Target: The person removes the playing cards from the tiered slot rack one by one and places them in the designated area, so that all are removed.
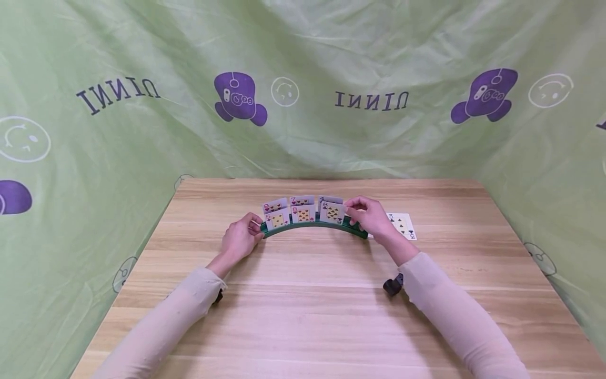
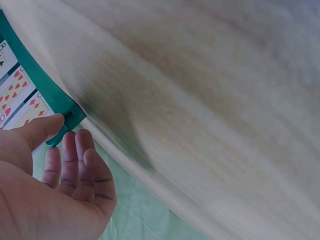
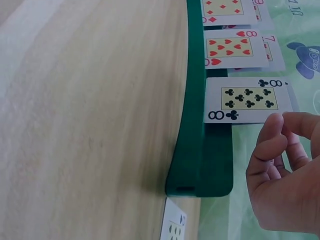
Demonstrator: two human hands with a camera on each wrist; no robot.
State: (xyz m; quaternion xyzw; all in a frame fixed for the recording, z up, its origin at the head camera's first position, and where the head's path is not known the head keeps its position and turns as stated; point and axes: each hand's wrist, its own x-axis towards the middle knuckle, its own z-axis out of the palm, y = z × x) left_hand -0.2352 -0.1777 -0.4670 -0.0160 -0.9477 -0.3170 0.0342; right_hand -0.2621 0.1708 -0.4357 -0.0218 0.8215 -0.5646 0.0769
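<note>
A green curved card holder (image 1: 310, 224) stands on the table with playing cards upright in two rows. At its left end my left hand (image 1: 240, 238) grips the holder, thumb (image 2: 47, 129) on the end and fingers curled beside it. My right hand (image 1: 372, 216) pinches the upper edge of the eight of clubs (image 3: 247, 102), whose lower edge is at the holder's front row. To its left stand the eight of hearts (image 3: 232, 49) and a five of diamonds (image 1: 276, 219). Behind them are a nine (image 1: 273, 206), a seven (image 1: 302, 200) and a four (image 1: 330, 199), partly hidden.
A black-suited card (image 1: 403, 226) lies face up on the wooden table (image 1: 303, 305) beside the holder's right end, partly behind my right hand. A black wrist device (image 1: 393, 285) shows at my right sleeve. A green printed cloth (image 1: 303, 142) hangs around the table's back and sides.
</note>
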